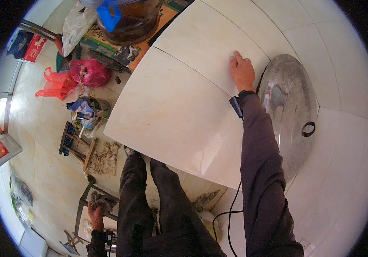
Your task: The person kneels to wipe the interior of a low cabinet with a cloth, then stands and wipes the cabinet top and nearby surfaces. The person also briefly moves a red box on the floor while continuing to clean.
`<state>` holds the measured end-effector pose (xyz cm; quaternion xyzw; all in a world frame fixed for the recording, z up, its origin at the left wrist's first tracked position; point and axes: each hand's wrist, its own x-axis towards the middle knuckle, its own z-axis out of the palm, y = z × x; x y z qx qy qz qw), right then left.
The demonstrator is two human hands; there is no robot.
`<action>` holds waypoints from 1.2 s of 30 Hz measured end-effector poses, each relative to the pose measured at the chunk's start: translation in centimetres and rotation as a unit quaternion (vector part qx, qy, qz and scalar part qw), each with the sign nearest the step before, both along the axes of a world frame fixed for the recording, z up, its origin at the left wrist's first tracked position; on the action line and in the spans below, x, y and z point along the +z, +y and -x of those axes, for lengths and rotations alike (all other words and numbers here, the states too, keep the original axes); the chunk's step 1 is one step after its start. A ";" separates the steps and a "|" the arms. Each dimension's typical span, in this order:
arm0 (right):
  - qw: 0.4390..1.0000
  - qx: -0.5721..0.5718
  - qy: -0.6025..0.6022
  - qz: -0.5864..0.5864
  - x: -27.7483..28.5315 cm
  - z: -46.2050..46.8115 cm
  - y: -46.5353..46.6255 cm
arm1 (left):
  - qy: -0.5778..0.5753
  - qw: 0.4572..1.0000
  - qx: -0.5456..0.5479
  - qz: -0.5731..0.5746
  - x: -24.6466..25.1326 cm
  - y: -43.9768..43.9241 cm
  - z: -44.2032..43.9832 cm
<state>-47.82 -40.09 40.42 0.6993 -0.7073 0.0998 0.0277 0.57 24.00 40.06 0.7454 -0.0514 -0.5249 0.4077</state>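
Note:
My left hand (96,216) grips a crumpled grey-brown cloth (103,203) low at the lower left, by a dark-framed chair (80,210). My right hand (242,71) rests on the pale tiled counter (177,106), with its fingers partly curled and nothing seen in it. A dark device with a cable (236,107) sits at the right wrist. Just right of that hand and forearm is a large domed metal lid (283,93) with a dull, smudged surface and a dark loop handle (308,128).
A large plastic jug with dark contents (129,27) stands on a printed cardboard box (135,54). On the floor at left are a pink plastic bag (90,73), a red bag (58,84), a full waste bucket (105,107), a wooden stool (89,154) and a rag (106,159).

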 end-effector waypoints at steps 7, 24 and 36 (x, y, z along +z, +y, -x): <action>0.950 0.305 -0.068 -0.011 2.2 -4.0 6.0 | -0.030 0.999 -0.017 -0.015 -1.1 0.4 -0.4; 0.300 -0.060 -0.845 -0.438 4.1 -15.0 23.4 | -0.040 0.997 0.026 -0.062 0.7 -3.6 3.0; 0.627 0.107 -0.556 -0.535 4.0 -19.7 32.2 | -0.053 0.993 0.090 -0.051 -0.3 0.2 5.6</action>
